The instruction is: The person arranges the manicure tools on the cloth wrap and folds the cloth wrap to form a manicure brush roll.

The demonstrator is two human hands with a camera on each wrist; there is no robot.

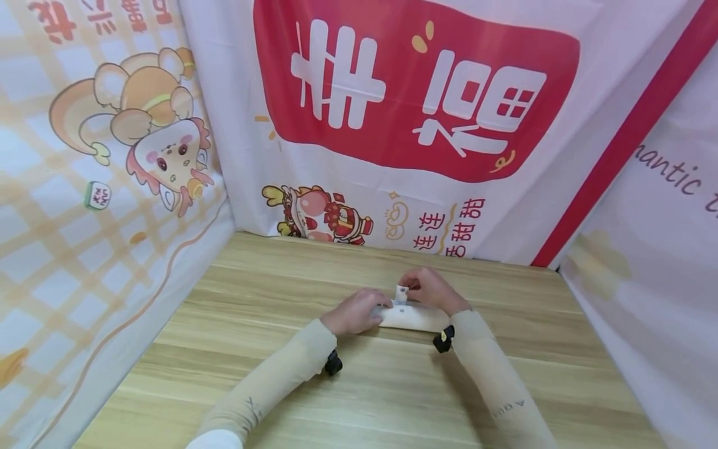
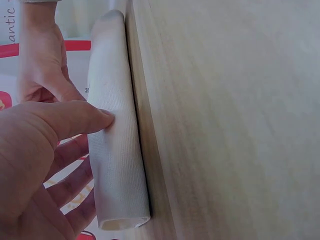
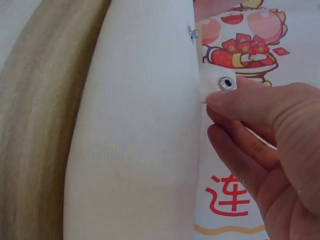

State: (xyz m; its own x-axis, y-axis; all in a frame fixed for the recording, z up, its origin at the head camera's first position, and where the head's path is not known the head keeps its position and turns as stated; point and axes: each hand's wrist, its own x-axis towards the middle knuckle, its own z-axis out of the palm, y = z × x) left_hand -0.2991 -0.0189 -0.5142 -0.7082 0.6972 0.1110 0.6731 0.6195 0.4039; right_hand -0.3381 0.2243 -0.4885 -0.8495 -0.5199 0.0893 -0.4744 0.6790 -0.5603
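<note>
A white, ribbed fabric roll (image 1: 421, 318) lies lengthwise across the wooden table, its hollow end visible in the left wrist view. My left hand (image 1: 356, 312) grips the roll toward its left part, the thumb (image 2: 95, 117) lying over the top and the fingers behind it. With thumb and forefinger, my right hand (image 1: 432, 290) pinches a short strap (image 3: 211, 84) that stands up from the far side of the roll. The strap carries a metal snap (image 3: 227, 83). A matching small metal stud (image 3: 193, 33) sits on the roll's fabric, a little apart from the strap.
The wooden table (image 1: 269, 399) meets a hanging printed cloth (image 1: 235, 156) at its back edge. More printed cloths hang at the left (image 1: 33, 262) and right (image 1: 645, 249). Black wrist cameras sit at both sleeves.
</note>
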